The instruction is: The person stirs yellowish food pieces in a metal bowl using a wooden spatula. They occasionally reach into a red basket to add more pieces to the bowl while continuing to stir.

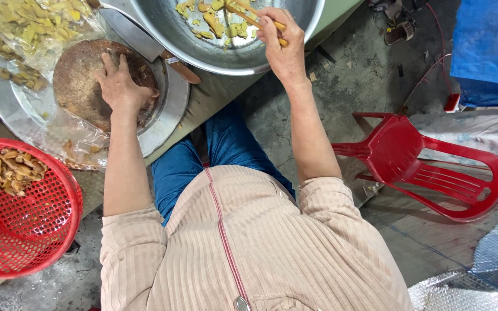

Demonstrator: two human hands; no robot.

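— Looking down from the head camera, where are the two hands?

— The left hand (123, 86) lies flat, fingers spread, on a round wooden chopping block (82, 86). It presses on the block and grips nothing. The right hand (280, 43) is over the big steel basin (283, 46), closed on a few long yellowish strips (249, 17).

— Where are those strips, exactly?

— Pinched between thumb and fingers of the right hand, inside the basin's rim, above loose cut pieces (211, 23) lying on the basin floor.

— How would they handle?

— Going by their look, they are thin, light and dry, likely brittle, so a gentle pinch near the middle seems safer than a hard squeeze at the ends. Whether they bend or snap I cannot tell.

— What else is on the bench?

— A cleaver with a wooden handle (180, 69) lies between block and basin, its blade partly under the basin's edge. The block sits in a shallow metal tray (171, 109). At the upper left are clear plastic bags of yellow slices (36, 23), and at the lower left a red perforated basket (36, 224) holds brownish pieces (7, 170).

— And the block itself?

— It looks thick and heavy, so I'd expect it to stay put under the palm.

— Anything off the bench?

— A red plastic chair (433, 167) lies tipped on the concrete floor to the right, well apart from the hands.
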